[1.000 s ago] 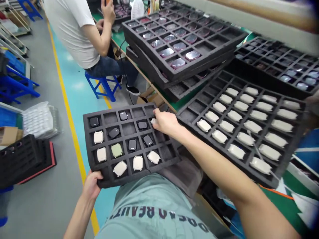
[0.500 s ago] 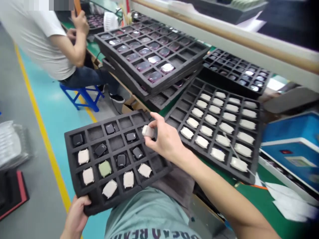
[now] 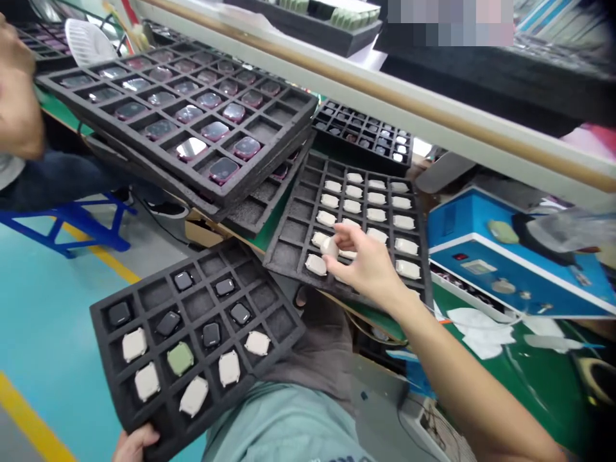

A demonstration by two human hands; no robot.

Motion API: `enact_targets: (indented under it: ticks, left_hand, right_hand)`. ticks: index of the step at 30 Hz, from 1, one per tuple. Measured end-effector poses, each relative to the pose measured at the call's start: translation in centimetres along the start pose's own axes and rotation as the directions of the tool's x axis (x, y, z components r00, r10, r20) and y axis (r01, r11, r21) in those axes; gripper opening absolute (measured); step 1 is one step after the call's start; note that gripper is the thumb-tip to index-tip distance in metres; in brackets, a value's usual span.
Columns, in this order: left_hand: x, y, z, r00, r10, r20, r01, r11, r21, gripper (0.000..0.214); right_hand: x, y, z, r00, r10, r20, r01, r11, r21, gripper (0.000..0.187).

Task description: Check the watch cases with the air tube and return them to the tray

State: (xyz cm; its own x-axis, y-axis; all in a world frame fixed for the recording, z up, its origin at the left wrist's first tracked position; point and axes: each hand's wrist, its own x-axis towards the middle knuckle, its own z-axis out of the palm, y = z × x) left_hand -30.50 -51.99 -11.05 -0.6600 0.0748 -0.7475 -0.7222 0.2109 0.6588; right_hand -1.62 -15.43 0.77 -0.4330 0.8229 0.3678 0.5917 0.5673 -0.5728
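Over the bench tray [image 3: 289, 253], the right hand [image 3: 369, 263] grasps an off-white casing [image 3: 328, 248], the left hand [image 3: 136, 441] a dark gridded tray [image 3: 195, 307].

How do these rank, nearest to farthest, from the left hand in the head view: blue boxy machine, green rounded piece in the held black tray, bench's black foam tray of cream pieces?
1. Green piece: in the held tray, just beyond the left hand.
2. Bench tray: ahead, to the right.
3. Blue machine: farthest right, past that tray.
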Motion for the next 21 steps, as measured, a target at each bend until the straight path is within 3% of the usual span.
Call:
enact_targets:
  ticks: [2, 7, 9, 14, 15, 17, 19, 21]
  left_hand:
    - [-0.2, 0.2, 0.2, 1.0, 0.008, -0.009, -0.008, 1.0, -0.003, 0.045]
    - [-0.9, 0.0, -0.2, 1.0, 0.02, -0.008, -0.02, 1.0, -0.019, 0.038]
    - [-1.4, -0.3, -0.4, 0.999, 0.035, 0.004, -0.035, 0.999, -0.027, 0.04]
    - [-2.3, -1.3, -1.0, 0.997, 0.066, 0.034, -0.064, 0.997, -0.047, 0.046]
    - [-2.4, -1.4, -1.2, 0.997, 0.068, 0.031, -0.067, 0.996, -0.051, 0.047]
    - [-2.7, -1.7, -1.6, 0.996, 0.079, 0.028, -0.077, 0.995, -0.06, 0.05]
    - [-2.9, -2.0, -2.0, 0.995, 0.091, 0.026, -0.089, 0.994, -0.068, 0.052]
    - [-3.3, -2.1, -2.2, 0.994, 0.104, 0.02, -0.103, 0.992, -0.077, 0.054]
  right_hand:
    - [1.1, -1.1, 1.1, 0.989, -0.081, 0.121, 0.085, 0.996, -0.027, 0.057]
    - [2.8, -3.6, 4.1, 0.903, -0.195, 0.382, 0.258, 0.958, -0.122, 0.049]
    - [2.8, -3.2, 4.3, 0.89, -0.236, 0.391, 0.307, 0.942, -0.132, 0.045]
    - [-0.4, -4.0, 4.5, 0.901, -0.378, 0.211, 0.398, 0.916, -0.056, 0.028]
    - [-1.6, -4.8, 5.0, 0.879, -0.408, 0.246, 0.423, 0.906, -0.011, 0.026]
    - [-4.0, -6.8, 6.3, 0.791, -0.441, 0.423, 0.451, 0.889, 0.083, 0.023]
    - [-6.0, -8.6, 7.7, 0.716, -0.393, 0.577, 0.414, 0.905, 0.102, 0.023]
    - [-7.0, -9.7, 8.5, 0.695, -0.315, 0.647, 0.358, 0.931, 0.068, 0.025]
